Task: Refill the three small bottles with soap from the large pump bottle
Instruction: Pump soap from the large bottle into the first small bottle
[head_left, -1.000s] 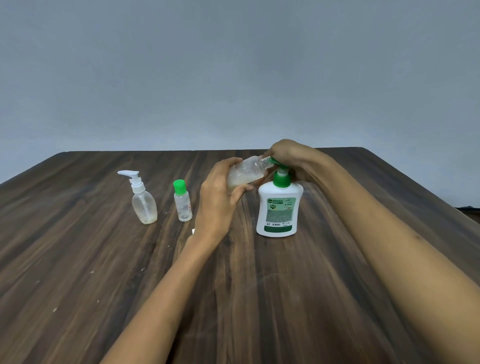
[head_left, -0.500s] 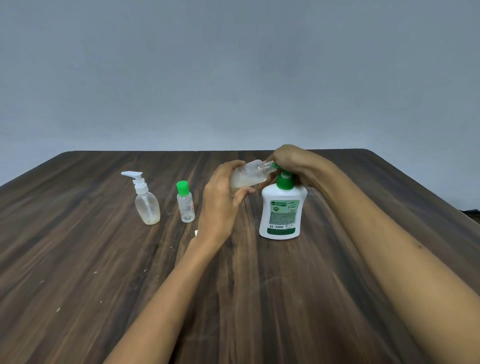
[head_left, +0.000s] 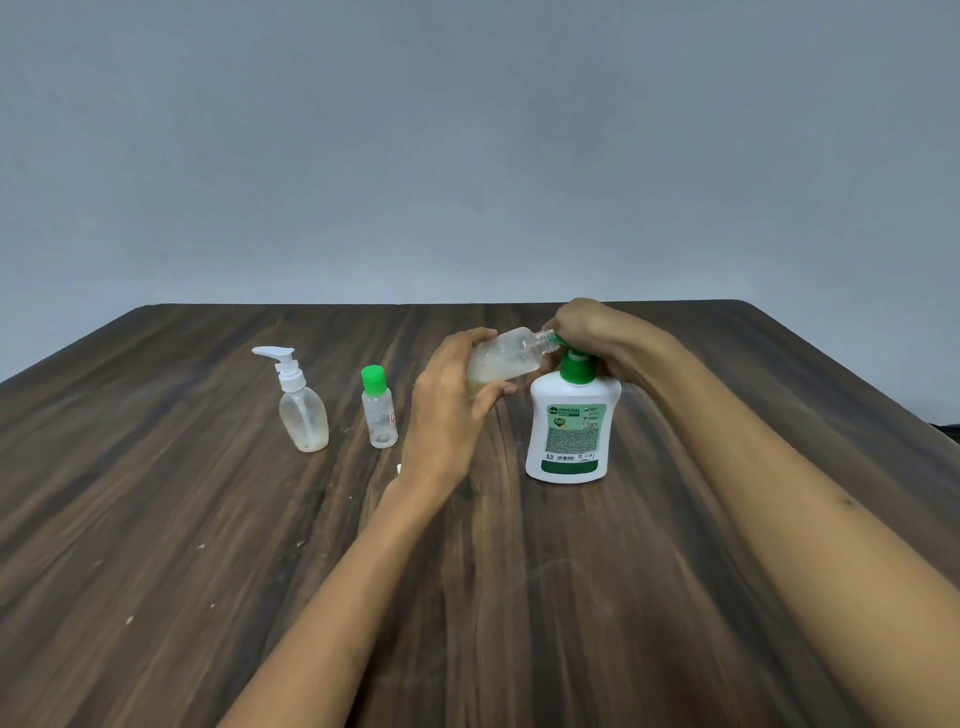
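**Filling bottle no. 1 at the pump**

Left hand grips a clear small bottle, uncapped & tilted, neck up against the green nozzle of the large pump bottle, w/ pale soap pooled inside. Right hand presses on the pump head, fingers curled over it. Mid-bench, further left: clear pump-top bottle & green-capped mini bottle, both upright, close together.
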